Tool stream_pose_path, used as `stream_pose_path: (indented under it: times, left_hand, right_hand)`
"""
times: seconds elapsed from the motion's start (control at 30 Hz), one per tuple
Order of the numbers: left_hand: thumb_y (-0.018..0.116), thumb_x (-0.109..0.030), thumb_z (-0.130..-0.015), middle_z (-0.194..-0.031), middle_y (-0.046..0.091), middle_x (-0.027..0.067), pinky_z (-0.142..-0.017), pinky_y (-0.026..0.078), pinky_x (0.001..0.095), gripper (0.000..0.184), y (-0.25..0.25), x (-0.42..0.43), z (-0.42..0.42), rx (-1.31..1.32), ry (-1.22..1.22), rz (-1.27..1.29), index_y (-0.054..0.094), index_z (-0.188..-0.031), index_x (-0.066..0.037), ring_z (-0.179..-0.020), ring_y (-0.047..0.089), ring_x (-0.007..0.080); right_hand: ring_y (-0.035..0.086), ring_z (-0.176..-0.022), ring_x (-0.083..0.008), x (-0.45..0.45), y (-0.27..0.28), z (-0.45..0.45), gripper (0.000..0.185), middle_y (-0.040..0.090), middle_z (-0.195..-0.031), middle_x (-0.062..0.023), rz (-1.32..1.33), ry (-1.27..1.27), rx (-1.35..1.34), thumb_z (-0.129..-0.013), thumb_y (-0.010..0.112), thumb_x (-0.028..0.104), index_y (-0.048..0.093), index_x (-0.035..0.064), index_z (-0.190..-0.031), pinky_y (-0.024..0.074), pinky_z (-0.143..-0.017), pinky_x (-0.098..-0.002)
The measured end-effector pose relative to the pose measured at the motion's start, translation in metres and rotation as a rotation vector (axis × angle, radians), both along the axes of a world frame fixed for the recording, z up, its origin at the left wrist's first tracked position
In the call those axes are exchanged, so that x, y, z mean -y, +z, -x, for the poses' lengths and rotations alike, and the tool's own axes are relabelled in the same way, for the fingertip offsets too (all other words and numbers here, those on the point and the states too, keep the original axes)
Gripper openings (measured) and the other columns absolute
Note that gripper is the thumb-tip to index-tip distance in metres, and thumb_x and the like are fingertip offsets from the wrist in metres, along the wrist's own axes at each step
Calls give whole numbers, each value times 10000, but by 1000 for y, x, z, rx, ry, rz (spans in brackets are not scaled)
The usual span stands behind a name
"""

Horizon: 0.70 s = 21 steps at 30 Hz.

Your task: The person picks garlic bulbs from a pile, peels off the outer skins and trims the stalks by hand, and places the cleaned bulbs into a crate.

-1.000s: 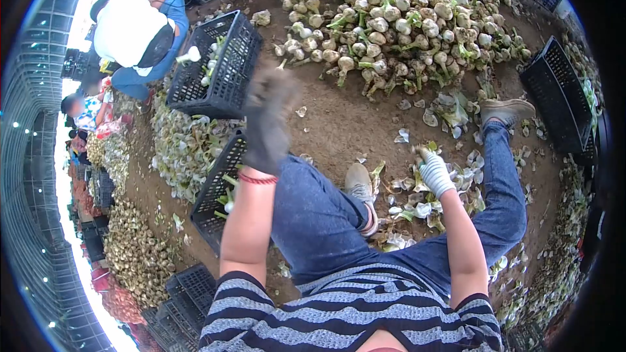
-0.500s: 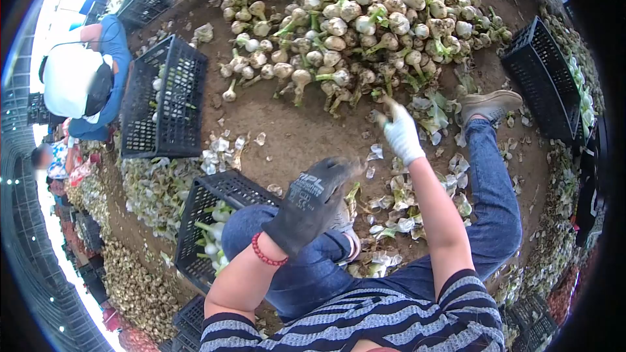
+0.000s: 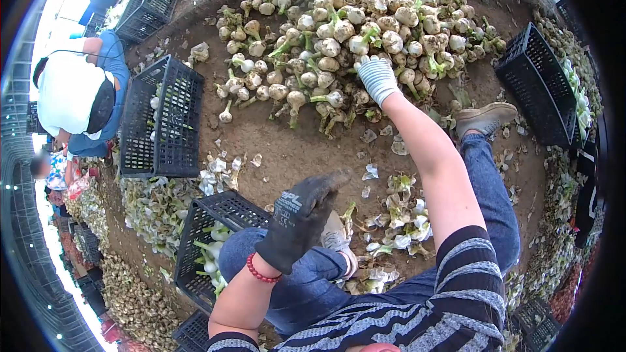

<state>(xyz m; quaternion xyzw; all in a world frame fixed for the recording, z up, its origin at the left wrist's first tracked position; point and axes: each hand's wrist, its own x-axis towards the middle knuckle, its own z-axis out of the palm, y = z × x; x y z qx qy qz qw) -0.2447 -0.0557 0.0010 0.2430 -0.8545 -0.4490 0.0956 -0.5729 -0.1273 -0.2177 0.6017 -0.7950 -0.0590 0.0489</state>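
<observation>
My right hand point(image 3: 378, 80), in a white glove with grey stripes, reaches to the near side of a big heap of onions point(image 3: 345, 29) with soil on them and green stems. Its fingers are apart against the onions, and none is seen gripped. My left hand point(image 3: 301, 218), in a black printed glove, is held above my knee, well away from the heap. Its fingers are curled together, and whatever may be inside them is hidden. A black crate point(image 3: 225, 203) with white, green-stemmed onions stands beside my left knee.
Another black crate point(image 3: 176, 120) stands at the left, near a crouching person point(image 3: 75, 98). A tilted crate point(image 3: 535, 85) is at the right. Peeled skins point(image 3: 401, 221) litter the soil between my legs, and more skins point(image 3: 153, 212) are piled at the left.
My right hand has moved forward and slightly left, from above the bare soil to the heap. My left hand has shifted a little left and down, its fingers still curled.
</observation>
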Motion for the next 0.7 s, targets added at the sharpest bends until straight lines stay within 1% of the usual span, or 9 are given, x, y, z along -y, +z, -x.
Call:
stream_pose_path:
  times: [0.13,0.17,0.2,0.27,0.3,0.43,0.53,0.6,0.7]
  left_hand:
    - [581,-5,-945,-1239,664,149,-961,524,340,320,-26,4,-11,-112,86,-79,630,-1261,-30,-1138,647,256]
    - [571,-30,-966,-1302,632,152,-984,516,338,356,-28,5,-12,-167,88,-132,591,-1321,-30,-1187,620,237]
    - [571,-30,-966,-1302,632,152,-984,516,338,356,-26,3,-11,-173,87,-135,591,-1321,-30,-1187,620,237]
    - [583,-88,-977,-1463,488,162,-1021,497,364,536,-15,2,-2,-264,295,-506,410,-1483,-51,-1286,540,244]
    - [632,-134,-966,-1530,382,149,-1032,489,390,714,-11,4,0,-213,323,-678,243,-1563,-87,-1314,506,246]
    - [704,-160,-932,-1456,448,98,-989,517,375,769,-15,-21,10,-412,133,-973,256,-1554,-103,-1216,557,204]
    - [713,-105,-917,-1410,492,78,-964,529,345,768,-15,-53,7,-490,114,-1016,267,-1542,-99,-1161,582,195]
    - [738,-16,-862,-1347,531,78,-958,534,332,775,-11,-75,-1,-572,170,-1007,307,-1503,-75,-1137,598,200]
    - [819,31,-717,-1334,514,107,-991,521,352,802,-22,-101,-4,-585,279,-352,390,-1388,-53,-1201,560,220]
  right_hand:
    - [632,-988,-323,-32,25,8,171,652,-1034,-129,292,-39,172,-874,665,152,660,95,-1035,529,-828,-440]
    - [632,-970,-365,-40,27,10,258,666,-1013,-150,544,-157,416,-795,733,97,655,74,-1040,523,-835,-450]
    - [655,-945,-299,-52,29,11,270,686,-986,-122,773,-158,559,-822,730,64,630,53,-1073,526,-826,-398]
    - [640,-937,-172,-92,81,-15,277,676,-994,-57,824,-314,1389,-857,743,62,608,61,-1099,516,-819,-314]
    - [618,-937,-135,-114,107,-32,262,660,-992,-32,835,-262,1533,-886,732,87,598,63,-1109,508,-813,-289]
    - [604,-988,-116,-192,195,-111,296,643,-1063,-25,824,-193,2114,-916,721,166,573,49,-1145,503,-858,-273]
    - [604,-986,-122,-229,213,-141,362,642,-1062,-11,796,-217,2185,-916,729,212,587,69,-1217,485,-886,-281]
    - [616,-931,-134,-249,225,-161,424,655,-1085,-25,838,-244,2291,-934,710,266,569,71,-1282,499,-799,-280]
    - [615,-810,-131,-276,221,-179,411,674,-1050,-43,835,-218,2424,-981,637,351,590,67,-1274,470,-670,-258]
